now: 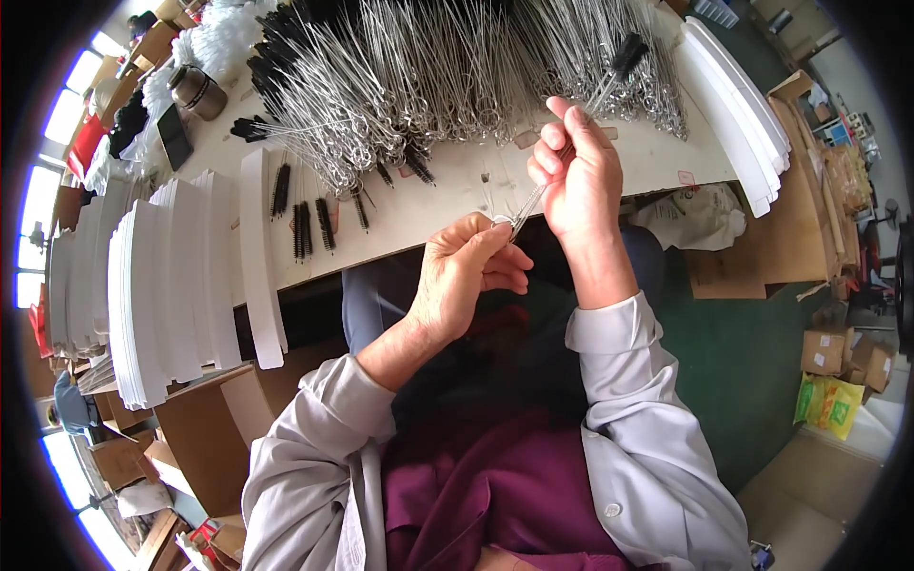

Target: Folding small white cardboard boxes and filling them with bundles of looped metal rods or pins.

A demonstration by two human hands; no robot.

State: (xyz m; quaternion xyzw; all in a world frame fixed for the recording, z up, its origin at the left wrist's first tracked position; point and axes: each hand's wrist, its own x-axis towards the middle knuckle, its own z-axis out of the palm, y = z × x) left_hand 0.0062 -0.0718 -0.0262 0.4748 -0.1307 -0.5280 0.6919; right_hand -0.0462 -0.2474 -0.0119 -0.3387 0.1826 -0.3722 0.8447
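Both hands grip one wire-handled brush (571, 143), left hand (466, 271) pinching the looped end low, right hand (576, 176) closed around the stem, bristle tip slanting up-right over the surface (428, 205).

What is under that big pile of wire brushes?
The brushes lie on a white table. Its top shows only around the pile; beneath the wires it is covered. A few black brushes lie apart in front.

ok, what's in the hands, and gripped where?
A thin wire brush with a black bristle tip, held by both hands. The right hand pinches the wire stem partway along; the left hand pinches its lower end.
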